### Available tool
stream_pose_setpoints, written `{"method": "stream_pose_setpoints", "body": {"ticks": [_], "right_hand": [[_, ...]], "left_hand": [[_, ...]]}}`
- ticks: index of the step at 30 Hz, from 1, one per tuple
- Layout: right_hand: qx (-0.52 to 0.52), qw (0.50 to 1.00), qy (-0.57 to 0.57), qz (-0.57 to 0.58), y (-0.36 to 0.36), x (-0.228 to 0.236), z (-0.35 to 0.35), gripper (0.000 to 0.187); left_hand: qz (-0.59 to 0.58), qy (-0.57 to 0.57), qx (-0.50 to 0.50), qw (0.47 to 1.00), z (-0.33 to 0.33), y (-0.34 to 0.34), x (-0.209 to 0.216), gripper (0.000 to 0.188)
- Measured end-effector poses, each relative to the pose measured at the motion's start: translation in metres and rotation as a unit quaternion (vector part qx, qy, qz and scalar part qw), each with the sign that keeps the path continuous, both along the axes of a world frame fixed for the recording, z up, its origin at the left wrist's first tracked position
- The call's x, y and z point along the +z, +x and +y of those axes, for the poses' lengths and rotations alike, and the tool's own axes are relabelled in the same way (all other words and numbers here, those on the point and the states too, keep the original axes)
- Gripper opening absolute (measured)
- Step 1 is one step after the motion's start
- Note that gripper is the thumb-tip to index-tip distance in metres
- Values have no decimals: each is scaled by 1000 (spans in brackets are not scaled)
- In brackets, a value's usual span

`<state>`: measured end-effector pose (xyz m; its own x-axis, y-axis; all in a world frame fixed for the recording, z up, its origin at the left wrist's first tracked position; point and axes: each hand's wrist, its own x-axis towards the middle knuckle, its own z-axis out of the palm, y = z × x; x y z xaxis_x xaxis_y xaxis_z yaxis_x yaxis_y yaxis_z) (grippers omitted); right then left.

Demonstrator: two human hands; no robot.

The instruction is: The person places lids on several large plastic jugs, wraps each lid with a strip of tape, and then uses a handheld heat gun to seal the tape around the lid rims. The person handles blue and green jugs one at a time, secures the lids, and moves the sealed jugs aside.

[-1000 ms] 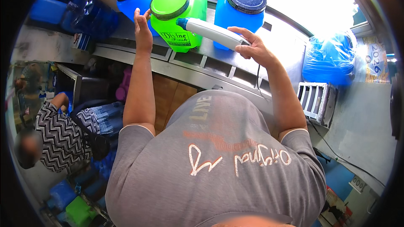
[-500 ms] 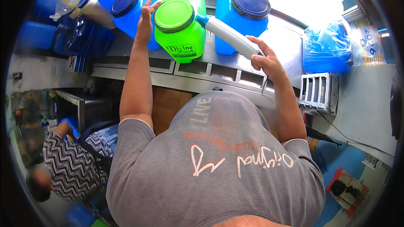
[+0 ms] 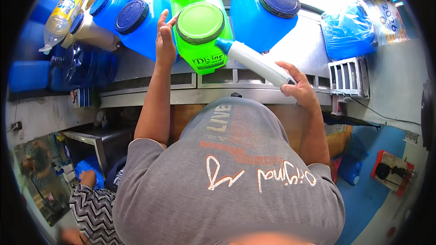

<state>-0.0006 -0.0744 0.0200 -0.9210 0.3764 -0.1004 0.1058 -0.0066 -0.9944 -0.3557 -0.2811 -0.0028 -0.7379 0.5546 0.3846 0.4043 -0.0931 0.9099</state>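
Note:
A lime-green water jug with a round green cap and a dark band round its edge stands on the metal counter. My left hand is upright at the jug's left side, fingers stretched and apart. Whether its fingertips touch the cap, I cannot tell. My right hand is closed round the rear end of a slim white heat gun with a teal nozzle. That nozzle points left at the lower right of the cap, close to the band. A thin cord runs from the gun's rear.
Blue jugs with dark caps flank the green one. Beige containers and a clear plastic bottle crowd the left. A plastic-wrapped blue container and white slatted rack stand right. Behind at lower left is a person's patterned sleeve.
The view has shifted, so the jugs sit differently in it. My right hand and the heat gun are lower, the nozzle still beside the cap. My left hand remains beside the green jug.

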Motion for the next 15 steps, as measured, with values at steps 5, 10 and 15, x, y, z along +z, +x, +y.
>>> {"method": "stream_pose_setpoints", "body": {"ticks": [5,10,15], "right_hand": [[-44,999,23,3,3,12,-16,66],[-13,997,77,19,3,20,-30,67],[-44,994,103,6,3,29,-34,64]], "left_hand": [[9,6,8,1000,-13,7,-6,104],[17,-2,-26,1000,-23,2,-11,105],[46,46,-96,993,-13,-9,-10,108]]}}
